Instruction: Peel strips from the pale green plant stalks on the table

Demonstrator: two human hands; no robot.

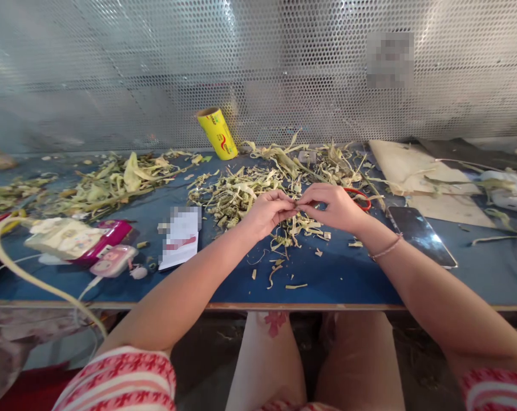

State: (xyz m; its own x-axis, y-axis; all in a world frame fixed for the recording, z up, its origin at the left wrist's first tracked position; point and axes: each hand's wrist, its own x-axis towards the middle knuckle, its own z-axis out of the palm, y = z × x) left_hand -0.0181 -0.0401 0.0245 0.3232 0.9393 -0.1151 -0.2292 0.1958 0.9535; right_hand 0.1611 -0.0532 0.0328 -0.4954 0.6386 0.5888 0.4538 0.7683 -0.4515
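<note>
My left hand (272,213) and my right hand (332,206) meet above the middle of the blue table (233,279). Thumbs and fingers of both are pinched together, fingertip to fingertip. A tiny brownish bit shows between them, too small and covered to name. Directly behind and under my hands lies a heap of pale green-yellow dried plant strips (230,200), some curled or knotted. Loose scraps (296,286) are scattered nearer the table's front edge. Just behind my right wrist a red loop-shaped handle (362,197) sticks out, partly hidden.
A yellow tube (218,134) leans at the back by a perforated metal panel (156,74). More dried leaves (125,177) lie left. A phone (421,235) and cardboard (406,165) are right. Left are a white-faced rectangular item (185,237), a magenta device (110,237) and cables (53,285).
</note>
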